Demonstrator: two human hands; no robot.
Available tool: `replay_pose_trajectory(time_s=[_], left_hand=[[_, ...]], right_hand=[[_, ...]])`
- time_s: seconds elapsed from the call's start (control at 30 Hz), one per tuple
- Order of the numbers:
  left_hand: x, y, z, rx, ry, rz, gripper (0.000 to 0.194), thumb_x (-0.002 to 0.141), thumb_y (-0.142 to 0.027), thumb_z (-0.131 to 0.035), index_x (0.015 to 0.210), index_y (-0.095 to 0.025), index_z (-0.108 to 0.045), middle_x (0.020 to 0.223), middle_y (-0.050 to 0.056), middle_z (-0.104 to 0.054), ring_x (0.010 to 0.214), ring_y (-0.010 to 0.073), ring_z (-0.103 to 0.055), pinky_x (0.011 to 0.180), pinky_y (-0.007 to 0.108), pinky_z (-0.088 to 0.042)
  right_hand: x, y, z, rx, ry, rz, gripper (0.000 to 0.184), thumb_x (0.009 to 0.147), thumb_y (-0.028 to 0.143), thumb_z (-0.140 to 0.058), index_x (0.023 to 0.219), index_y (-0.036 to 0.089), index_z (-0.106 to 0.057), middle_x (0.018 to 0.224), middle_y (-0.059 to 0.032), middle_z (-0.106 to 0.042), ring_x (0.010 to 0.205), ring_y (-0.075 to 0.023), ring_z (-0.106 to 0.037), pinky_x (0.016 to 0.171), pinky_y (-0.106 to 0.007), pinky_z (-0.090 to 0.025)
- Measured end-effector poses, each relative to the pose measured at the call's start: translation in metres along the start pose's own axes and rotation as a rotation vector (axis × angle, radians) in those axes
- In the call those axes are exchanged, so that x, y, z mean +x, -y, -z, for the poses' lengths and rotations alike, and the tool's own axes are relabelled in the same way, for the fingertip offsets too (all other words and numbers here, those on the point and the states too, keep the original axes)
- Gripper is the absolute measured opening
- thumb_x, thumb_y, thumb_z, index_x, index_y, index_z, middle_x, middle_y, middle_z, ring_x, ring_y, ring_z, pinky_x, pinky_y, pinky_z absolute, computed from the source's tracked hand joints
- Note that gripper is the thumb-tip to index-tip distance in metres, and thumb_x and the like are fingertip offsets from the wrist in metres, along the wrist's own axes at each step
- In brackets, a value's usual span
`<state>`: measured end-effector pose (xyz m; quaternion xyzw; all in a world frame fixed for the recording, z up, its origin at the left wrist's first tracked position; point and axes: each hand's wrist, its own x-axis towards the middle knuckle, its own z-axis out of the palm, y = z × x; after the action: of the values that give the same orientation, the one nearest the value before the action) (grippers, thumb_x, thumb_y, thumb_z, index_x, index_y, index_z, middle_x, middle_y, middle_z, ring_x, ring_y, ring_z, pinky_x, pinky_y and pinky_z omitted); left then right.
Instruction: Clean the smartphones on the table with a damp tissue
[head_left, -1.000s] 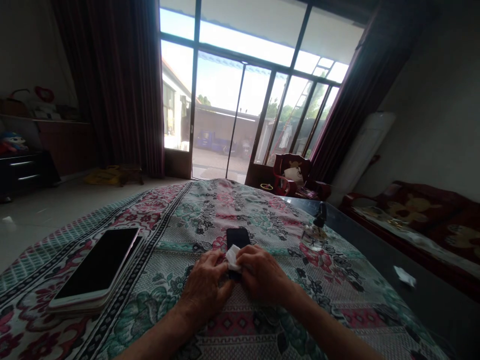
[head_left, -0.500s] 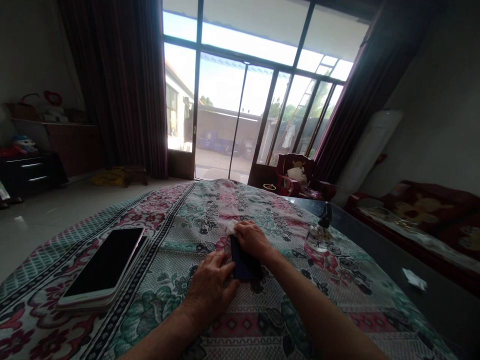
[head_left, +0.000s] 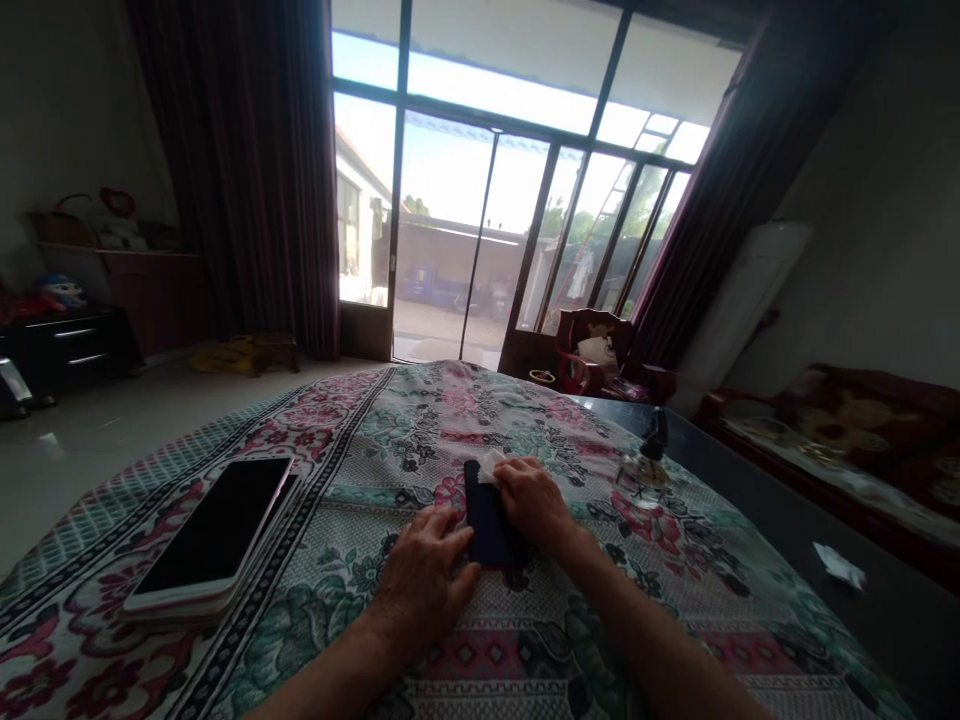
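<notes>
A dark smartphone (head_left: 489,525) lies lengthwise on the floral quilted cloth (head_left: 352,450), its top end partly under my right hand (head_left: 531,503). That hand presses a crumpled white tissue (head_left: 493,466) against the phone's upper part, with most of the tissue hidden beneath the fingers. My left hand (head_left: 420,585) sits just left of the phone, fingertips against its lower left edge. A larger smartphone (head_left: 214,530) with a pale frame and black screen lies face up on the cloth, left of both hands.
The cloth covers a table whose dark glass top (head_left: 757,500) shows at right, with a glass bottle (head_left: 643,472) and a white paper scrap (head_left: 838,566) on it. Beyond are a red sofa (head_left: 840,430), a carved chair (head_left: 592,350) and glazed doors (head_left: 465,200).
My right hand with the tissue has shifted slightly right and down over the phone since the earlier frames. More of the phone now shows. The view has drifted a little.
</notes>
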<state>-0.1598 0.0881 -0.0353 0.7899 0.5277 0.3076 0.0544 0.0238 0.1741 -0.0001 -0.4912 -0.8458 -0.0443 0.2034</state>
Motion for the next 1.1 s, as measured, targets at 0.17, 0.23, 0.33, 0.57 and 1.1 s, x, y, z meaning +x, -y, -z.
replay_pose_trajectory(time_s=[0.17,0.23,0.33,0.57,1.1], left_hand=[[0.001,-0.001,0.003,0.005,0.002,-0.022,0.025,0.078,-0.025,-0.062,0.102,-0.023,-0.071,0.121,0.010,-0.062,0.117,0.0293,-0.053,0.101,0.047,-0.045],[0.001,-0.001,0.004,0.012,0.004,-0.032,0.025,0.078,-0.024,-0.062,0.101,-0.022,-0.071,0.121,0.011,-0.062,0.117,0.0295,-0.053,0.101,0.046,-0.045],[0.000,0.000,0.003,0.024,-0.003,-0.037,0.024,0.080,-0.025,-0.061,0.101,-0.022,-0.072,0.121,0.011,-0.062,0.116,0.0298,-0.054,0.100,0.046,-0.046],[-0.002,0.004,-0.004,0.001,-0.050,-0.048,0.032,0.083,-0.023,-0.059,0.114,-0.021,-0.067,0.124,0.011,-0.062,0.116,0.0279,-0.055,0.100,0.045,-0.047],[-0.003,0.001,-0.003,-0.045,-0.092,-0.021,0.031,0.071,-0.009,-0.057,0.100,-0.017,-0.068,0.113,0.009,-0.066,0.110,0.0248,-0.058,0.100,0.040,-0.048]], right_hand=[[-0.007,0.024,0.003,0.017,0.072,0.081,0.016,0.081,0.011,-0.052,0.084,0.020,-0.066,0.093,-0.0055,-0.065,0.090,-0.0193,-0.054,0.080,-0.028,-0.041],[-0.008,0.028,0.004,0.025,0.081,0.107,0.014,0.080,0.012,-0.053,0.081,0.020,-0.065,0.093,-0.0049,-0.065,0.089,-0.0191,-0.054,0.078,-0.028,-0.041],[-0.006,0.024,0.003,0.045,0.061,0.077,0.017,0.084,0.012,-0.050,0.086,0.019,-0.065,0.095,-0.0054,-0.066,0.094,-0.0193,-0.054,0.082,-0.028,-0.041],[0.000,-0.005,-0.007,0.060,-0.016,-0.030,0.021,0.088,0.010,-0.046,0.100,0.018,-0.062,0.124,-0.0106,-0.059,0.117,-0.0208,-0.051,0.100,-0.032,-0.035],[0.007,-0.015,-0.004,0.091,0.081,-0.106,0.019,0.077,0.012,-0.051,0.091,0.018,-0.062,0.100,-0.0077,-0.063,0.096,-0.0186,-0.054,0.088,-0.026,-0.038]])
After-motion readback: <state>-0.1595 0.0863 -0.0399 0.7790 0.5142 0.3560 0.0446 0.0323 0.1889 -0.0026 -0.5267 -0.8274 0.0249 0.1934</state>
